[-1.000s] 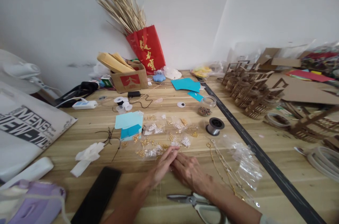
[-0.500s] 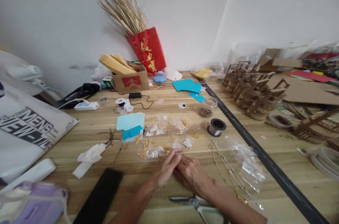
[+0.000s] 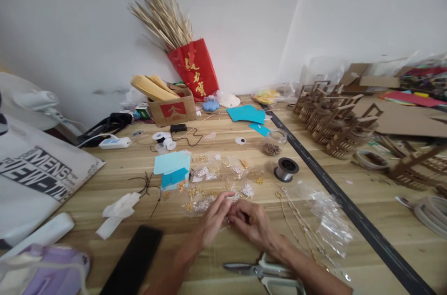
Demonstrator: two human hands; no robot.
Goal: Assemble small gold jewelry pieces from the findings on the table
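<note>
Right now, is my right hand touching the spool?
Apart. The head view shows bare wood between your right hand and the spool, which stands farther away on the table, off to the right.

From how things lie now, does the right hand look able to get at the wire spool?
Probably yes: the right hand is near the spool, with only bare tabletop seen between them.

The single head view looked forward and down across the wooden table (image 3: pixel 84 202), fairly near the left hand (image 3: pixel 215 217) and right hand (image 3: pixel 254 224), facing the pale wall (image 3: pixel 244 16) beyond.
</note>
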